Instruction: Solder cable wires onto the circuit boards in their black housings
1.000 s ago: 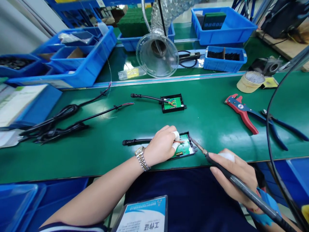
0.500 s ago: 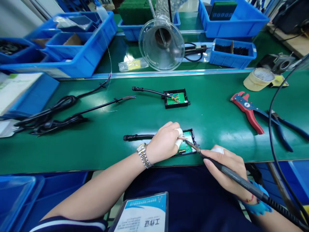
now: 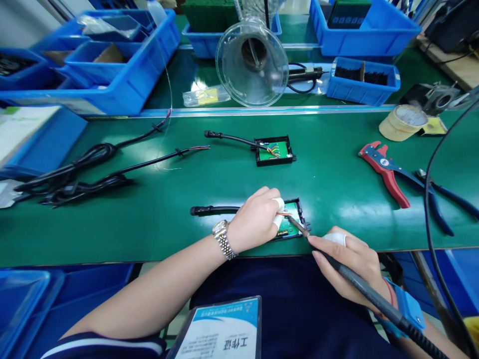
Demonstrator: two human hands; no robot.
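My right hand [image 3: 350,267] grips a soldering iron [image 3: 352,279] like a pen, its tip on or close to the green circuit board [image 3: 294,212] in the near black case [image 3: 299,205]. Over the left part of that case, my left hand [image 3: 258,219] pinches a thin orange-red wire [image 3: 285,214] between fingers wearing white finger covers. The wire's end lies beside the iron's tip; whether they touch I cannot tell. A black cable [image 3: 215,210] with a connector runs leftward from under my left hand. Behind, a second black case [image 3: 275,151] holds a board with several coloured wires attached.
Black cables [image 3: 108,174] lie at left. On the right are red-and-blue wire strippers [image 3: 389,174], cutters [image 3: 451,197] and a tape roll [image 3: 402,122]. A clear fume funnel [image 3: 252,65] hangs at the back among blue bins [image 3: 362,82]. The iron's cord [image 3: 428,214] loops at far right.
My right wrist has turned slightly, showing more of its blue band. The iron's tip has barely shifted, and my left hand keeps its pinch. The whole view has moved a little.
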